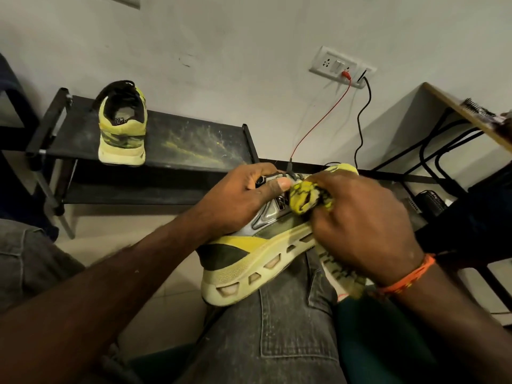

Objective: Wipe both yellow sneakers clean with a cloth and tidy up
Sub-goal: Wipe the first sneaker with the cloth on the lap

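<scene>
One yellow sneaker (260,256) lies on its side across my right thigh, sole toward me and toe pointing away to the right. My left hand (238,200) grips its upper near the laces, thumb laid across the top. My right hand (363,220) holds a bunched yellow-and-black patterned cloth (303,199) against the shoe's side panel; a tail of the cloth hangs below my wrist. The second yellow sneaker (122,126) stands heel toward me on a black shoe rack (191,145) against the wall.
The rack's top shelf carries yellow dust smears. A wall socket plate (342,66) feeds a red wire and a black cable running down behind the shoe. At the right stands a wooden desk (471,115) on a black frame, cables beneath. Tiled floor lies below.
</scene>
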